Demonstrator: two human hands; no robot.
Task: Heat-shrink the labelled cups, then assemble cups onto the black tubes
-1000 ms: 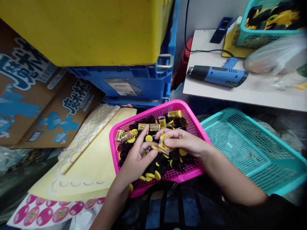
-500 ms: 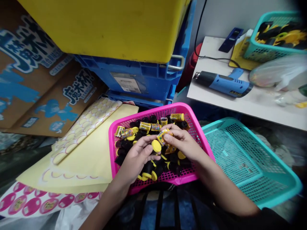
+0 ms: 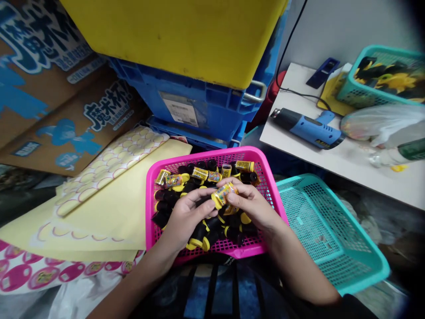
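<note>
Pink basket (image 3: 212,154): hands (image 3: 187,217) now together on bottle (image 3: 224,195)

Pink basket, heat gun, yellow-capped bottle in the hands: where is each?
Pink basket (image 3: 212,153), head view, far rim.
Heat gun (image 3: 308,128), head view, blue body.
Yellow-capped bottle (image 3: 223,194), head view, label.

The left hand (image 3: 186,219) and right hand (image 3: 250,206) are bare, with slim fingers and short nails. Both forearms are bare too, narrowing smoothly toward the wrists, with no band or marking visible on either. At the near right, a dark sleeve (image 3: 357,308) begins high on the right arm, its edge falling into shadow, so its cut is hard to make out. At the near edge, a dark garment (image 3: 195,294) with blue patches and black vertical bands seems to cover the lap, though the dim light hides its shape and whether it is clothing.
</note>
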